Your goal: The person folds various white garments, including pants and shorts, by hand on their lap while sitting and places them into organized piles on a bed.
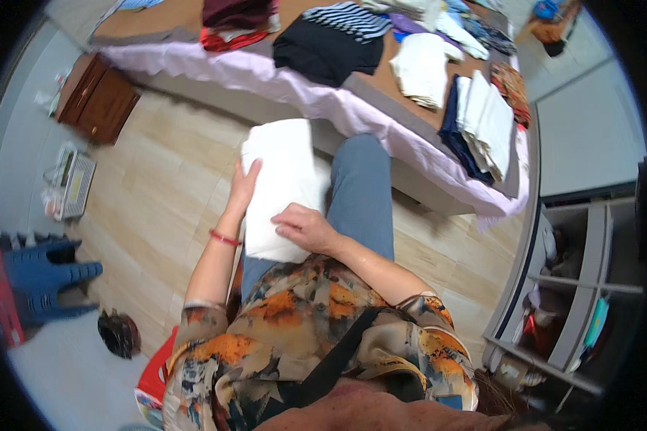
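Observation:
A folded white cloth [280, 165], perhaps a garment, lies across my lap in a long rectangle. My left hand [244, 188] grips its left edge, thumb on top and the other fingers hidden beneath; a red bracelet circles that wrist. On the cloth's lower right part rests my right hand [305, 228], palm down. Its fingers are loosely bent, with the thumb apart from the index finger, and no fold of cloth shows between them. Under the cloth are my legs in blue-grey trousers [363, 194].
Ahead stands a bed [280, 100] with several clothes piles, among them a black garment [327, 54], folded white cloth [418, 70] and a white stack [485, 118]. Left are a brown cabinet [99, 100] and blue stools [50, 276]. Open shelves [589, 287] stand at right.

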Demonstrator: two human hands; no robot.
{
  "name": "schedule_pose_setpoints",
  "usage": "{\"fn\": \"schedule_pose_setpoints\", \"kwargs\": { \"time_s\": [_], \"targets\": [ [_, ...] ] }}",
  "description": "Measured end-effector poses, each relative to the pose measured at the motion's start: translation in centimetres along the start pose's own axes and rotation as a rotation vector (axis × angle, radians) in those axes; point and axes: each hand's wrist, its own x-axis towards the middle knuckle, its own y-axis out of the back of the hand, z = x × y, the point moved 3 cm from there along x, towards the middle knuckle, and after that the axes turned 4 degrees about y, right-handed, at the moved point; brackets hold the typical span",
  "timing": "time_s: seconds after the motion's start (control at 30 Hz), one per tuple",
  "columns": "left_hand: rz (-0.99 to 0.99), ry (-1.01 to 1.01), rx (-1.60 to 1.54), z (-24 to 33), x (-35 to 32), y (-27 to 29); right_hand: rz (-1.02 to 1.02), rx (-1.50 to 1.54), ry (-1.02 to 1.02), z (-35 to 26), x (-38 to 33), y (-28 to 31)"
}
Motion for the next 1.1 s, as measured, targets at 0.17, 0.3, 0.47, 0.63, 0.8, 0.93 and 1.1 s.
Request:
{"fn": "schedule_pose_setpoints", "kwargs": {
  "time_s": [0.17, 0.3, 0.47, 0.63, 0.8, 0.93, 1.1],
  "targets": [
    [-0.216, 0.336, -0.413, 1.1, -3.7, 1.3, 0.483, 0.284, -0.703, 6.3, -1.7, 3.5],
    [-0.164, 0.277, -0.453, 2.5, -4.6, 1.5, 0.346, 0.992, -0.788, 6.1, -1.7, 0.2],
    [-0.172, 0.093, -0.34, 4.8, -5.3, 0.4, 0.348, 0.992, -0.637, 3.7, -1.2, 2.5],
    [-0.43, 0.135, -0.5, 10.5, -6.8, -3.6, 0.432, 1.044, -0.576, 2.0, -2.7, 7.1],
    [-0.682, 0.005, -0.42, 19.0, -5.9, -11.4, 0.658, 0.855, -0.383, -0.9, -6.0, 17.2],
    [-0.909, -0.102, -0.43, 28.4, -4.0, -21.3, 0.863, 0.514, -0.344, -3.7, -8.6, 29.0],
    [-0.937, -0.135, -0.429, 36.9, -1.6, -33.8, 0.998, 0.453, -0.217, -4.0, -9.8, 42.0]
  ]
}}
